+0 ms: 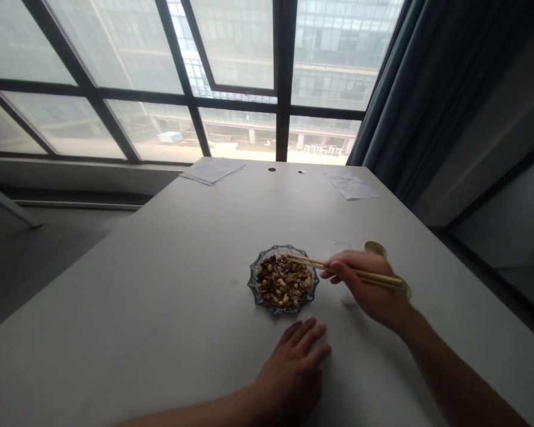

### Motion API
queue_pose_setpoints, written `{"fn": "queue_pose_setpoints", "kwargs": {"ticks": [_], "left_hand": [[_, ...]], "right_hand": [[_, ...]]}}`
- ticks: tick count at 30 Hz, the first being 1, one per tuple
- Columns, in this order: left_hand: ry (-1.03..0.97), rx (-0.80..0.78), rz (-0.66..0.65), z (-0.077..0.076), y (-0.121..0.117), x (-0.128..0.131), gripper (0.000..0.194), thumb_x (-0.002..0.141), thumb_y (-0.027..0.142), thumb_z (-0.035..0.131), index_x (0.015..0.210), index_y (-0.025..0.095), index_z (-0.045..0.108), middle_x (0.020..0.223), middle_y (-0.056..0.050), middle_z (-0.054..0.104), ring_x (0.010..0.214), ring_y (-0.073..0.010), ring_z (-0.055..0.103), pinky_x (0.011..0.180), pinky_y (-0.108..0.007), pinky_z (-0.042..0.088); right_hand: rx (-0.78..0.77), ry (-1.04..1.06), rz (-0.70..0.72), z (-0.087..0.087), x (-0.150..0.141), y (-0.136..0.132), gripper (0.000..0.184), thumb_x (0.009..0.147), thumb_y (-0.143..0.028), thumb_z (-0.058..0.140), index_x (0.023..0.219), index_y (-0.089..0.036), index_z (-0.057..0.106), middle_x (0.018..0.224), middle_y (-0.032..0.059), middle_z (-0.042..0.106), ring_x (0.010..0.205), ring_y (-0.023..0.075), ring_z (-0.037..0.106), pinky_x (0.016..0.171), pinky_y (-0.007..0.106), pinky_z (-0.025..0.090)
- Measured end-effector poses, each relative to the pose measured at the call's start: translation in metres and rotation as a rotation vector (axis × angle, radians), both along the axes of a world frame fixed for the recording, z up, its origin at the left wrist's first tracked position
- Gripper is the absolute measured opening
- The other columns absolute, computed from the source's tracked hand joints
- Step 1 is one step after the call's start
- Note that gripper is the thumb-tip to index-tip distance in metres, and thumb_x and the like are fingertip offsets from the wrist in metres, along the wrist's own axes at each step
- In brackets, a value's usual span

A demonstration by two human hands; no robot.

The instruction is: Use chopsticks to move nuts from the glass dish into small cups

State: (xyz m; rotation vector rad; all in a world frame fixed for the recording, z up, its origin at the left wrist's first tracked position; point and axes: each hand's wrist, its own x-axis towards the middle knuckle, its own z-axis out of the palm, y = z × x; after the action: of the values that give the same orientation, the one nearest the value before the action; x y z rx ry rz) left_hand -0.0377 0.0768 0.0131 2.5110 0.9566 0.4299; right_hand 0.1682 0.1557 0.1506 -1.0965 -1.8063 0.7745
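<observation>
A small glass dish full of mixed nuts and beans sits on the white table. My right hand is closed round a pair of wooden chopsticks, whose tips reach over the dish's far right side. My left hand lies flat on the table just in front of the dish, fingers stretched out and holding nothing. A clear glass container and a gold-coloured round object stand behind my right hand, partly hidden by it.
Sheets of paper lie at the far left and far right of the table. Two small dark holes mark the far edge. Large windows and a dark curtain stand beyond.
</observation>
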Motion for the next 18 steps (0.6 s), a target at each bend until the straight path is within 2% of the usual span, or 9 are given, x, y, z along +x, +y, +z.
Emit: {"fn": "queue_pose_setpoints", "kwargs": {"ticks": [3,6,12,18], "left_hand": [[-0.013,0.018,0.004,-0.003,0.0,0.0,0.048,0.086,0.016,0.06,0.132,0.025,0.054,0.159,-0.005,0.045,0.152,-0.027,0.032,0.126,-0.046,0.023],[-0.013,0.027,-0.002,-0.004,-0.001,-0.001,0.044,0.089,0.02,0.06,0.132,0.024,0.054,0.159,-0.006,0.046,0.152,-0.0276,0.031,0.125,-0.045,0.022],[-0.014,0.025,-0.003,0.0,-0.002,-0.003,0.041,0.09,0.023,0.061,0.13,0.024,0.054,0.16,-0.006,0.044,0.152,-0.0269,0.029,0.125,-0.044,0.022],[-0.019,0.033,0.003,-0.001,-0.002,-0.003,0.041,0.092,0.025,0.06,0.132,0.024,0.053,0.159,-0.005,0.045,0.152,-0.027,0.03,0.125,-0.044,0.022]], "right_hand": [[0.036,-0.067,0.102,-0.027,-0.026,0.013,0.033,0.103,-0.042,0.058,0.09,-0.019,0.077,0.085,0.0068,0.076,0.075,0.0194,0.071,0.07,0.031,0.056],[0.052,-0.095,0.122,-0.041,-0.035,0.019,0.033,0.104,-0.041,0.056,0.088,-0.019,0.075,0.083,0.0059,0.074,0.075,0.0188,0.069,0.069,0.031,0.053],[-0.021,-0.074,0.024,-0.043,-0.031,0.016,0.034,0.103,-0.044,0.057,0.086,-0.019,0.075,0.083,0.0067,0.076,0.072,0.0198,0.072,0.069,0.031,0.056],[-0.013,-0.032,0.068,-0.058,-0.035,0.018,0.035,0.102,-0.047,0.057,0.089,-0.02,0.075,0.083,0.0074,0.076,0.073,0.0208,0.072,0.067,0.031,0.059]]}}
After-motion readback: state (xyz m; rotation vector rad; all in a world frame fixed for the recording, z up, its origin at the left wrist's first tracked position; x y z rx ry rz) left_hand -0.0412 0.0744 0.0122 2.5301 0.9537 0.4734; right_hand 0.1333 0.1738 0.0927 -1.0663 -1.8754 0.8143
